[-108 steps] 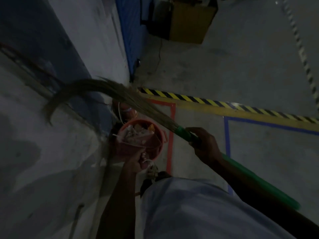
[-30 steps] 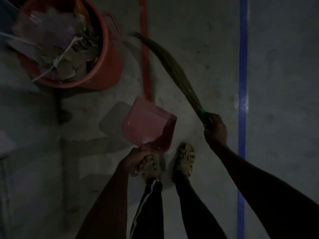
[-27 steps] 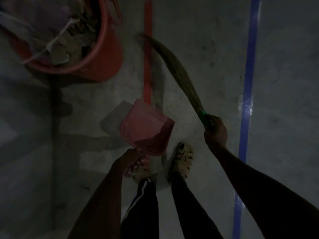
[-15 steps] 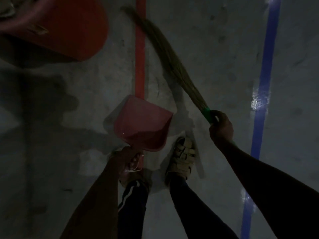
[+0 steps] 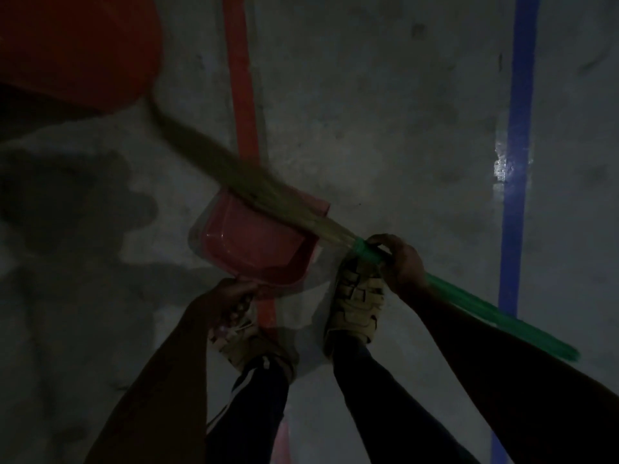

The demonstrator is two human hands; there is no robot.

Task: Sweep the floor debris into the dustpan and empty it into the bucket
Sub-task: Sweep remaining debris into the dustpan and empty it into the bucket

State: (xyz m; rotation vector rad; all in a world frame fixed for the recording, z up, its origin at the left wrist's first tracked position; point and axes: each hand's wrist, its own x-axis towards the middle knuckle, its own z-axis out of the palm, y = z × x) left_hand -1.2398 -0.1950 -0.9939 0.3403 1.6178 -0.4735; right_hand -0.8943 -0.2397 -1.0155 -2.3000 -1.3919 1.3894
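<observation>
At 10 o'clock the red bucket stands on the grey floor. The left hand grips the handle of the pink dustpan at centre, on the red line. The broom lies across the dustpan, its blurred tip near the bucket. The right hand clasps its green handle. At 3 o'clock runs a blue line.

Single head view — faces steeply down, close over hands, feet, floor.
</observation>
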